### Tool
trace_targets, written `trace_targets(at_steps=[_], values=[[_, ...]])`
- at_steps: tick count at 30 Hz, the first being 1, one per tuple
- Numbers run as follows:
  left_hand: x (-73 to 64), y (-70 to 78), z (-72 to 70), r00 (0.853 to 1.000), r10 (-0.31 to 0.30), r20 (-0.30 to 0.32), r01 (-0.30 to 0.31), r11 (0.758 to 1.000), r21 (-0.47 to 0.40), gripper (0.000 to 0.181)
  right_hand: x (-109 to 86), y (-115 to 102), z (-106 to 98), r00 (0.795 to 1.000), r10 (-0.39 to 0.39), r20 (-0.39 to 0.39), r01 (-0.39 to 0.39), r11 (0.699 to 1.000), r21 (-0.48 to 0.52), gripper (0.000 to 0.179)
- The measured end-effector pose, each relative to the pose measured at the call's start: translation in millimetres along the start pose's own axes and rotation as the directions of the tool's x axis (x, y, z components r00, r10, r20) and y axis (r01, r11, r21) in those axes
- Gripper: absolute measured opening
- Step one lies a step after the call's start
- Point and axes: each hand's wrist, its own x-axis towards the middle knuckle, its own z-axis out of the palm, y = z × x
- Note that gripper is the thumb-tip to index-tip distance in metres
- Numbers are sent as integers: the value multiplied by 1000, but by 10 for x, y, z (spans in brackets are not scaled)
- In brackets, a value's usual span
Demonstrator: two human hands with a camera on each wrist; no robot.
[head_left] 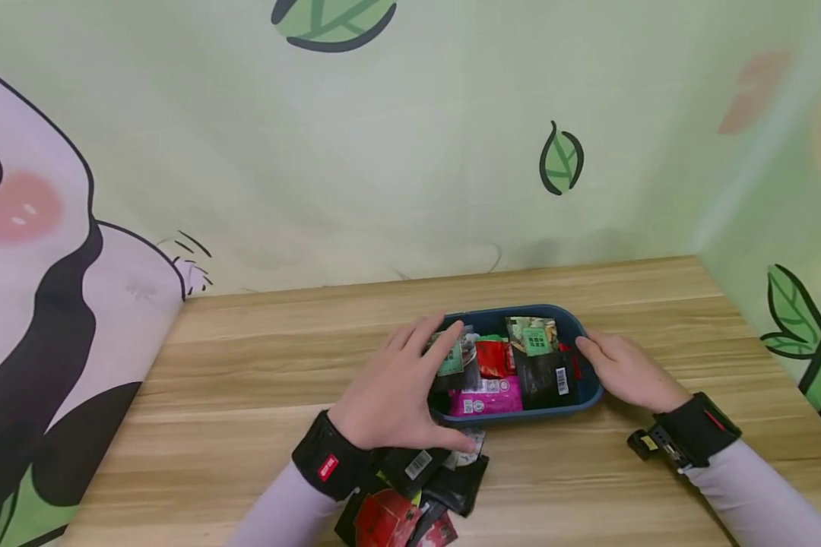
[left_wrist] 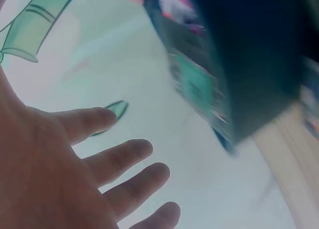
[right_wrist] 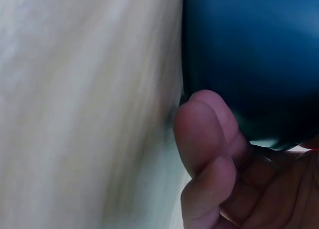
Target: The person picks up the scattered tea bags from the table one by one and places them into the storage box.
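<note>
A dark blue rounded bin [head_left: 562, 410] filled with small packets is near the middle of the table. My right hand [head_left: 632, 372] grips its right end, thumb at the rim; in the right wrist view the curled fingers [right_wrist: 199, 134] lie against the blue wall. Over the bin's left end my left hand [head_left: 397, 387] is spread, its fingers extended and apart in the left wrist view, holding nothing. Inside the bin are a black packet [head_left: 543, 380] with a green label, a magenta packet [head_left: 486, 399] and a red packet [head_left: 491, 357]. The left hand hides part of the left end.
A loose pile of black packets [head_left: 458, 482] and red packets [head_left: 386, 520] lies in front of the bin, partly under my left forearm. The wooden table [head_left: 246, 365] meets a printed green backdrop [head_left: 410, 152] at its far edge.
</note>
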Motion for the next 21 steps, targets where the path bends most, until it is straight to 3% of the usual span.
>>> trace_targets(at_steps=[7, 13, 16, 21], values=[[-438, -151, 56, 997, -72, 17, 71, 996, 61, 132, 6, 7, 9, 1000, -13, -5, 13, 1000, 9, 66], [-720, -144, 113, 986, -146, 77, 142, 988, 54, 132, 4, 3, 3, 1000, -9, -2, 9, 1000, 13, 66], [-863, -110, 126, 967, -197, 159, 192, 980, 45, 132, 4, -5, 4, 1000, 1, -1, -1, 1000, 17, 67], [-1096, -40, 172, 906, -278, 318, 279, 959, 43, 133, 6, -11, 5, 1000, 6, 0, -6, 1000, 23, 66]])
